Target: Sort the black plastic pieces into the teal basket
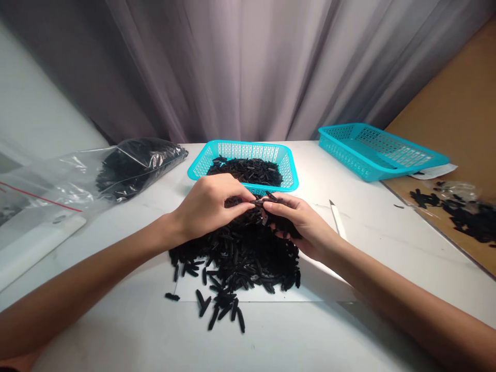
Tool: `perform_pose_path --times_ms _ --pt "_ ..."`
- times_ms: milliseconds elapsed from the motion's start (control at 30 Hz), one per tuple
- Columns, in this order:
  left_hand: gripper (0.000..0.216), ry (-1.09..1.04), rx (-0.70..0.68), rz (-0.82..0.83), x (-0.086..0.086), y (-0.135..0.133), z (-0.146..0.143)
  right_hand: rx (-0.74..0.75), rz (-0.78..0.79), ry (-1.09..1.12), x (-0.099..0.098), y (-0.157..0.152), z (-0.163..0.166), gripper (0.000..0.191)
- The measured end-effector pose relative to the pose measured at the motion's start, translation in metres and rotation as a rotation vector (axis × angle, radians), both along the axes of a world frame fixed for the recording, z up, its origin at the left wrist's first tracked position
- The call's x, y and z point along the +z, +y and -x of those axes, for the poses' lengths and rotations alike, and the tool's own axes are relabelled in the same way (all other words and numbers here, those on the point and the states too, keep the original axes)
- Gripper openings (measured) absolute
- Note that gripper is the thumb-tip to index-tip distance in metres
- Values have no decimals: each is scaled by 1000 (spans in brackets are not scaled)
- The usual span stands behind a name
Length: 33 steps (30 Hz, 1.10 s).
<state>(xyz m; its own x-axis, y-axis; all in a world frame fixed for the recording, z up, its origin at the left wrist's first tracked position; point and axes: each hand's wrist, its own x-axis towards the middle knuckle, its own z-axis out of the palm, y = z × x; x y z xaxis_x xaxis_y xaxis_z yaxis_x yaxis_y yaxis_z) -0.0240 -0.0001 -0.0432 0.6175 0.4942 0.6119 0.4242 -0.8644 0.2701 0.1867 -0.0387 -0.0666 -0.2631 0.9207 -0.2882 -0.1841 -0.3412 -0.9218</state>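
Note:
Both hands meet over a heap of small black elongated pieces (240,263) spread on a white sheet (321,281). Thumb and fingers of my left hand (211,204) pinch the end of a slim black piece (259,202). My right hand (298,222) grips the same piece between thumb and forefinger, and more black pieces show in its curled fingers. Just behind the hands stands a turquoise basket (295,178) partly filled with similar black pieces (248,170). What exactly the pieces are, I cannot tell.
A clear zip bag (135,165) of black pieces lies at the left, near a white object (46,235). A white pen-like tool (338,219) rests right of the hands. A second turquoise basket (377,150) stands back right; black pieces (473,214) lie on the brown surface.

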Motion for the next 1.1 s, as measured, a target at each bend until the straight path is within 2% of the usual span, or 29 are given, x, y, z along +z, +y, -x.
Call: perform_pose_path --times_ms 333,833,1100 --pt "5 -131 36 161 5 -5 -2 3 12 10 0 1 0 31" --pt "7 -184 -8 103 7 -8 -1 -5 28 13 -3 2 0 30" --pt "8 -161 38 136 8 -7 -2 2 1 23 -6 3 -1 28"
